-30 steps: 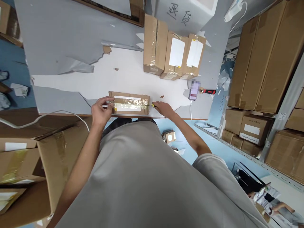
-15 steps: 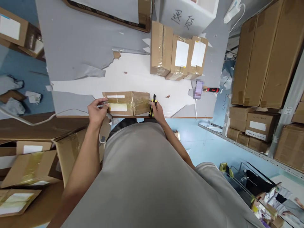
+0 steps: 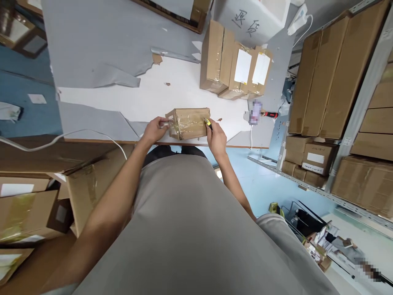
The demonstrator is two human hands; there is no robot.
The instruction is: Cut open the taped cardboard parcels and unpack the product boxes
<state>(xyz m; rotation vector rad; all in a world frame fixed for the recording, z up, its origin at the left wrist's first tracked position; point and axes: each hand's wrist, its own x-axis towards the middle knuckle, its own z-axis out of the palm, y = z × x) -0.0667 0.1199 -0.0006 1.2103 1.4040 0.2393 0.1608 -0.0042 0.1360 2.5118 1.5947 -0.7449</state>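
Observation:
A small taped cardboard box [image 3: 190, 123] lies near the front edge of the white and grey table [image 3: 147, 98]. My left hand [image 3: 156, 130] grips the box's left end with curled fingers. At the box's right end, my right hand [image 3: 216, 138] is closed round a yellow and black utility knife [image 3: 208, 122], whose tip rests against the box's right top corner.
Three taller cardboard boxes [image 3: 236, 71] stand at the table's back right, by a white bin with writing [image 3: 251, 18]. A red-handled tool [image 3: 270, 115] lies at the right edge. Shelves of cartons [image 3: 331, 78] fill the right. Open cartons [image 3: 37, 196] and a white cable [image 3: 61, 137] sit left.
The box has been turned so it looks shorter, and it sits further right. My left hand followed its left end. My right hand brought the knife up to the box's right top corner.

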